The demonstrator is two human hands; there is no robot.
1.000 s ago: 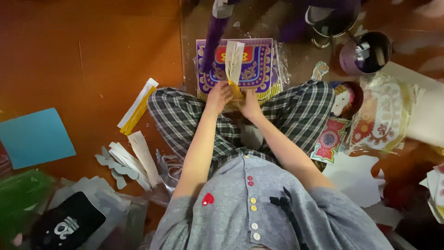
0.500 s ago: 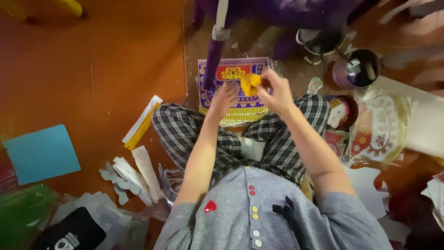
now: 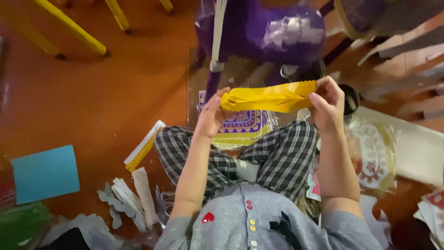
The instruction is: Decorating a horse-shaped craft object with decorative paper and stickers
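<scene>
One view only, from a camera worn on the person's head, facing almost straight down over the chest and crossed legs to the orange floor (image 3: 115, 106). It sits close: the forearms fill the middle of the frame, the grey shirt (image 3: 259, 222) the lower edge. Purple furniture (image 3: 277, 32) lies along the upper edge.

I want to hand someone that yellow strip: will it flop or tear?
The yellow strip looks like thin paper, so probably very light. It spans flat only because the left hand and right hand hold both ends; held by one end it would likely droop. Its zigzag edge suggests it tears easily.
</scene>
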